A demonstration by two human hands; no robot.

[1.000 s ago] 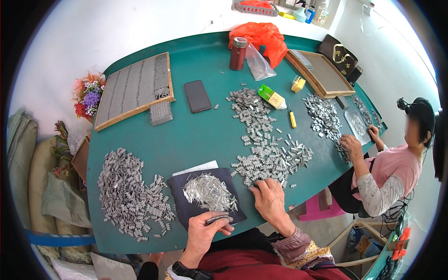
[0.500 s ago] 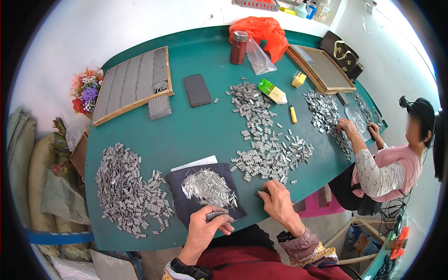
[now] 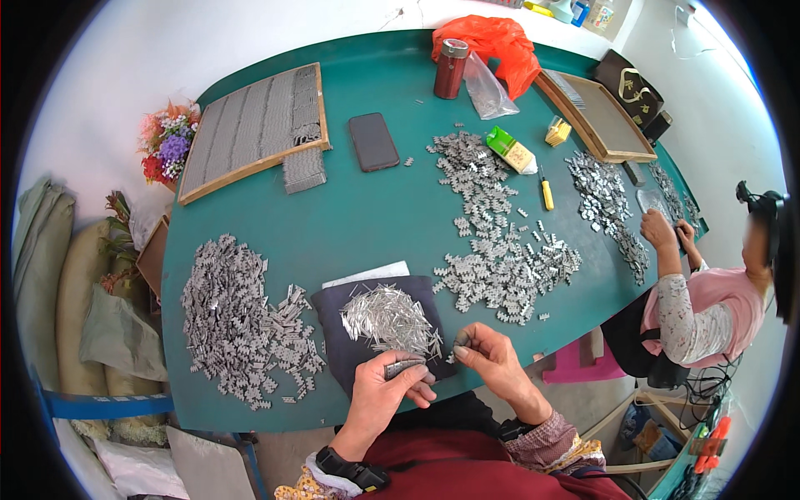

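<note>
My left hand (image 3: 390,390) is closed around a short grey stack of metal pieces (image 3: 403,367) near the table's front edge. To its right, my right hand (image 3: 493,365) has thumb and forefinger pinched together at a tiny grey piece whose kind I cannot make out. The two hands are apart. Just beyond the left hand, a heap of thin silver pins (image 3: 392,320) lies on a dark cloth (image 3: 333,333). A big pile of grey toothed metal pieces (image 3: 227,317) spreads to the left, and similar loose pieces (image 3: 504,271) lie beyond my right hand.
The green table (image 3: 250,208) carries a wood-framed tray of packed rows (image 3: 258,125), a phone (image 3: 373,142), a red flask (image 3: 451,70), a green-and-white carton (image 3: 511,150) and a yellow-handled screwdriver (image 3: 547,193). At right, a co-worker's hand (image 3: 661,229) is beside another metal pile (image 3: 602,196).
My right hand has moved closer to my left hand and the pin heap. My left hand keeps its stack. The whole view has shifted slightly; the co-worker's hands have moved a little.
</note>
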